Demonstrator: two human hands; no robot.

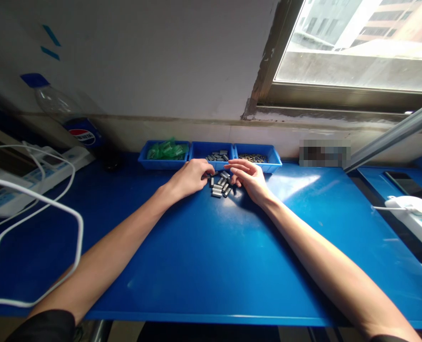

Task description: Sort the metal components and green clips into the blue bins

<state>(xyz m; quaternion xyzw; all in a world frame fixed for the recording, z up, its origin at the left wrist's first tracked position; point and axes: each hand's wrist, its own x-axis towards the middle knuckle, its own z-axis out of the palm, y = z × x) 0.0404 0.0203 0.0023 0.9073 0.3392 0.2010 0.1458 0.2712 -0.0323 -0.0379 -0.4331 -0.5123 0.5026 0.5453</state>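
A small pile of short silver-and-black blocks [217, 188] lies on the blue table in front of the bins. At the pile's left edge is my left hand [193, 175], its fingers curled down and closed; what they hold, if anything, is hidden. My right hand [249, 179] is over the right side of the pile, fingers apart, with the lower fingertips close to the blocks. Just behind both hands stands the middle blue bin [212, 147], which contains more such blocks. The right blue bin [273, 156] holds many thin brass-and-dark pieces, too small to name.
The left blue bin [145, 164] contains green plastic packets [166, 150]. A cola bottle [84, 130] stands at the back left. White cable [79, 228] loops over my left forearm. Power strips [416, 218] lie at both sides; a metal bar [392, 135] slants at right.
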